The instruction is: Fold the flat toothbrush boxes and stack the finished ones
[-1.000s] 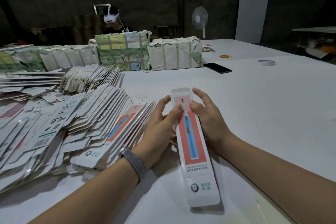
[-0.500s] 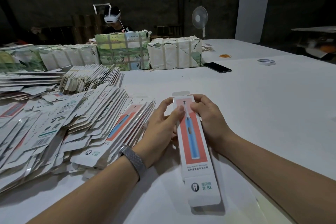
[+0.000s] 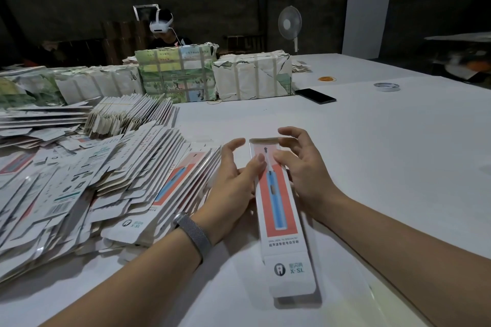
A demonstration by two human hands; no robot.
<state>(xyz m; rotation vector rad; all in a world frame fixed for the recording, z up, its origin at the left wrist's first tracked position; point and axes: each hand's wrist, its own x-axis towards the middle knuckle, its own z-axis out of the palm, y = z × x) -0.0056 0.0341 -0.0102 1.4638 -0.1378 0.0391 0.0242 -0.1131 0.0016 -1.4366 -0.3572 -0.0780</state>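
A long white toothbrush box [image 3: 279, 207] with a red panel and a blue toothbrush picture lies lengthwise on the white table [image 3: 372, 154] in front of me. My left hand [image 3: 233, 183] holds its left edge near the far end, thumb on top. My right hand [image 3: 305, 172] grips the right edge, with its thumb on the top face and its index finger curled over the far end flap. The near end flap with the logo sticks out flat. A big sprawling pile of flat boxes [image 3: 93, 180] lies just left of my left hand.
Wrapped paper bundles [image 3: 252, 77] line the table's far side, with a person in a headset [image 3: 162, 26] behind them. A black phone [image 3: 315, 96], a tape roll [image 3: 386, 86] and an orange rubber band [image 3: 327, 78] lie far right. A fan [image 3: 289, 22] stands beyond.
The far end flap, which stuck out flat before, is now folded down under my right index finger. Both hands have shifted slightly nearer along the box.
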